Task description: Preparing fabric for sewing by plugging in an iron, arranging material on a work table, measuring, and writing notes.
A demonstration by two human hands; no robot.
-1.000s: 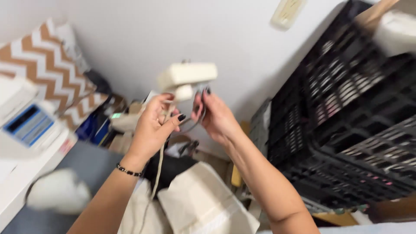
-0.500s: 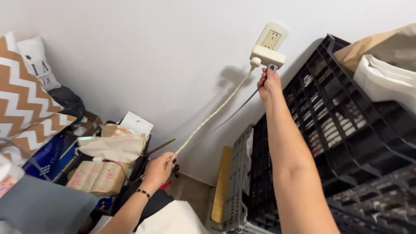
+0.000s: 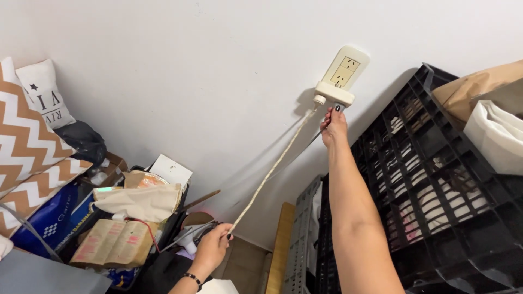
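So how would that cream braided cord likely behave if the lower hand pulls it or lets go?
The cord looks floppy: it runs straight only because the left hand holds it taut. Released, it would probably sag. A harder pull could tug the plug at the wall socket, where the right hand reaches.

Black crate (image 3: 436, 179), chevron cushions (image 3: 24, 147), paper bag (image 3: 479, 81).
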